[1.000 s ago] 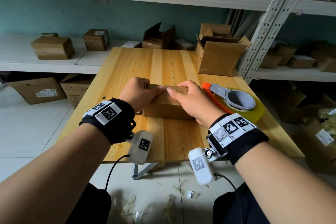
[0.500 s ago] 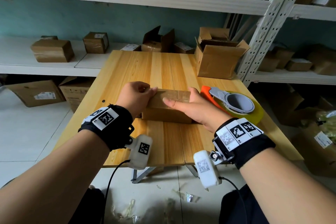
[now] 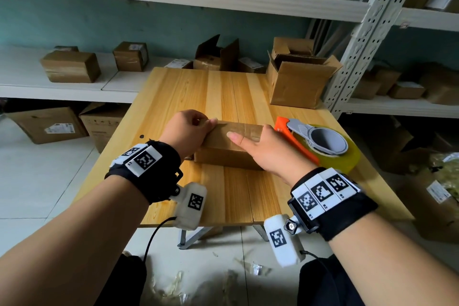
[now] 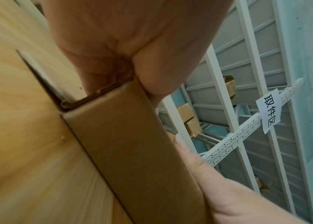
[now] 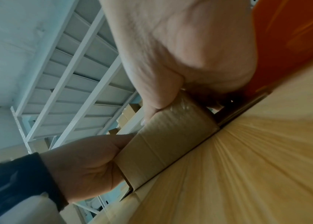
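Observation:
A small brown cardboard box (image 3: 223,156), its top seam taped, lies on the wooden table (image 3: 223,92) near its middle. My left hand (image 3: 185,131) grips the box's left end, with the thumb on the top edge and the fingers curled over the end. In the left wrist view the left hand (image 4: 132,45) pinches a corner of the box (image 4: 132,144). My right hand (image 3: 268,154) holds the right end with the thumb laid on top. The right wrist view shows the right hand (image 5: 190,53) wrapped over the taped end of the box (image 5: 167,144). The box rests on the table.
An orange and grey tape dispenser (image 3: 323,141) with a yellowish roll lies just right of my right hand. An open carton (image 3: 295,84) stands at the table's far right corner. White shelves with several boxes (image 3: 70,69) run behind and beside the table.
Both hands have slid apart from the middle of the box's top towards its two ends. The box has stayed in place on the table.

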The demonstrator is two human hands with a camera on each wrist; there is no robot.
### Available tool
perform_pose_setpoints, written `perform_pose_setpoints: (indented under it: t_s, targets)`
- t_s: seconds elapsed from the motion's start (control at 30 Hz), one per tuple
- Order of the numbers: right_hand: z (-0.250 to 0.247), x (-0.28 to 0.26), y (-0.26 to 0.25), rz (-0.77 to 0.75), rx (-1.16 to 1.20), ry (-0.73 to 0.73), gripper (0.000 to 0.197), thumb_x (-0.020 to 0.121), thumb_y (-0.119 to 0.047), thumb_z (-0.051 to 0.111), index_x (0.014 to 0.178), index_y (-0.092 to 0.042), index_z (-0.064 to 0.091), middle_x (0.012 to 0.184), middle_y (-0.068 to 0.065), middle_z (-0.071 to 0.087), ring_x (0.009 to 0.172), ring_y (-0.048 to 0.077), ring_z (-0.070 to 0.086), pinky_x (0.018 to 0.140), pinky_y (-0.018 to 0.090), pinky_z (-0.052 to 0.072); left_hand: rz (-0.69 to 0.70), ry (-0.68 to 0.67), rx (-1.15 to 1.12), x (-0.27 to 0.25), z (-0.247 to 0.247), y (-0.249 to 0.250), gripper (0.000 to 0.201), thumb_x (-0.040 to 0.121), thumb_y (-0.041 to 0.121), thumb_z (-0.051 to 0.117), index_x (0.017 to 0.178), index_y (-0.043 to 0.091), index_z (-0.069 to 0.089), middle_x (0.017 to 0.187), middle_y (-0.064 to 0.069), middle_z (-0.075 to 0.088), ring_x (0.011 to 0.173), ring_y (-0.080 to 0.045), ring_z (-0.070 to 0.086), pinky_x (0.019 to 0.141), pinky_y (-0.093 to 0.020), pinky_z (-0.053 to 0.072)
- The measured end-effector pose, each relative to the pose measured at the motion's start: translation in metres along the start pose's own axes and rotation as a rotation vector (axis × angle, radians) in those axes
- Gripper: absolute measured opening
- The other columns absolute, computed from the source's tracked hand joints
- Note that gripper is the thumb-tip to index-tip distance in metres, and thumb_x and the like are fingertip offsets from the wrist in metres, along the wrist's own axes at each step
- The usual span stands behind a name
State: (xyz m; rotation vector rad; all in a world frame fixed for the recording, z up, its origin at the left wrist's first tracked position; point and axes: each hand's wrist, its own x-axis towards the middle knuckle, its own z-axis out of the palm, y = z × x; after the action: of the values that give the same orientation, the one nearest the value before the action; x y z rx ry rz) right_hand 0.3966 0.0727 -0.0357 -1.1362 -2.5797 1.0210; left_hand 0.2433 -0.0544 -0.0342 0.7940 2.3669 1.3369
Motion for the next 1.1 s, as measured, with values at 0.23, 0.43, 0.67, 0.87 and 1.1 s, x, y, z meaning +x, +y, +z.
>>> perform_pose_setpoints:
  t_s: [0.23, 0.43, 0.67, 0.87, 1.1]
  targets:
    - [-0.005, 0.000, 0.004, -0.009, 0.100, -0.118, 0.126, 0.051, -0.081, 0.089, 0.149, -0.019, 0.039, 0.139, -0.004, 0.059, 0.125, 0.017, 0.057, 0.108, 0.039, 0.050, -0.013, 0.025, -0.018, -0.004, 0.002, 0.001, 0.040, 0.099, 0.050, 0.066, 0.122, 0.018, 0.070, 0.114, -0.001, 0.071, 0.091, -0.018, 0.069, 0.069, -0.038, 0.064]
    - [-0.001, 0.002, 0.012, -0.019, -0.021, -0.093, 0.145, 0.025, -0.105, 0.069, 0.143, -0.025, 0.043, 0.129, -0.005, 0.062, 0.118, 0.021, 0.061, 0.104, 0.044, 0.054, -0.068, -0.041, -0.087, -0.009, -0.001, 0.005, 0.038, 0.099, 0.048, 0.067, 0.123, 0.018, 0.068, 0.111, -0.001, 0.071, 0.094, -0.021, 0.070, 0.078, -0.047, 0.066]
    - [-0.006, -0.010, 0.012, -0.065, -0.161, -0.067, 0.087, 0.069, -0.087, 0.070, 0.127, -0.024, 0.054, 0.111, -0.006, 0.067, 0.100, 0.015, 0.065, 0.092, 0.035, 0.057, -0.084, -0.085, -0.122, -0.011, -0.003, 0.007, 0.036, 0.095, 0.048, 0.072, 0.121, 0.023, 0.066, 0.114, -0.005, 0.071, 0.098, -0.026, 0.071, 0.083, -0.056, 0.064]
    - [-0.008, -0.012, 0.013, -0.058, -0.165, -0.099, 0.079, 0.074, -0.084, 0.069, 0.130, -0.030, 0.057, 0.114, -0.009, 0.070, 0.099, 0.012, 0.067, 0.093, 0.035, 0.059, -0.133, -0.041, -0.175, -0.008, -0.003, 0.006, 0.049, 0.090, 0.046, 0.079, 0.127, 0.025, 0.056, 0.122, -0.001, 0.069, 0.102, -0.025, 0.070, 0.083, -0.055, 0.064]
    - [-0.019, -0.022, -0.004, -0.048, -0.316, -0.150, 0.121, 0.091, -0.072, 0.064, 0.167, -0.025, -0.017, 0.161, 0.013, 0.042, 0.102, 0.018, 0.059, 0.077, 0.024, 0.050, -0.082, -0.024, -0.068, -0.007, 0.000, 0.009, 0.028, 0.101, 0.043, 0.065, 0.120, 0.022, 0.067, 0.114, -0.002, 0.069, 0.097, -0.023, 0.067, 0.077, -0.047, 0.064]
